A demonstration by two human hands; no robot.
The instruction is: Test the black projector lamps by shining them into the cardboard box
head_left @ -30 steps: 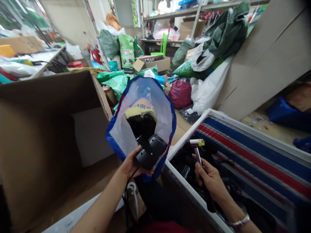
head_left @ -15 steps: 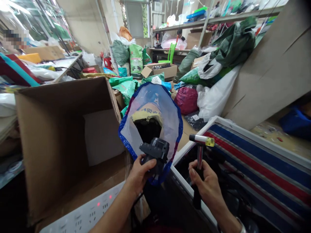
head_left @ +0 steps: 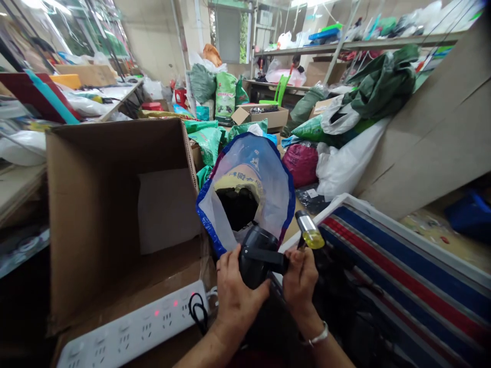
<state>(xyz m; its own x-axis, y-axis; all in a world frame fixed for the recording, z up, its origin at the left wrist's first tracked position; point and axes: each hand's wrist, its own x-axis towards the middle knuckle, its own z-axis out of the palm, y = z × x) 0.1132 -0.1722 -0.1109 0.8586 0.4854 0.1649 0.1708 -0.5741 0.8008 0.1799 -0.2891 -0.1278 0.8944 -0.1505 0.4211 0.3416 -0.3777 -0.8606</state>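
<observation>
My left hand (head_left: 238, 294) is closed around a black plastic device (head_left: 253, 260) with a rounded housing and a flat bar across it. My right hand (head_left: 301, 281) grips a small hammer (head_left: 309, 231) with a metal head and a clear yellow face, its handle mostly hidden by the fingers. The right fingers are at the end of the device's flat bar; whether they also pinch it I cannot tell. Just beyond the device stands a white sack (head_left: 279, 179) with a blue rim, its mouth wide and dark items inside.
On the left an open cardboard box (head_left: 76, 214) lies behind a white power strip (head_left: 123, 335) with red lights. A white-edged bin (head_left: 347, 202) with striped cloth (head_left: 383, 245) is at the right. Several bags and a carton (head_left: 278, 117) fill the floor beyond.
The device has been turned and brought lower and closer to me. My right hand has moved left to it with the hammer, whose head is now tilted. The view has shifted slightly.
</observation>
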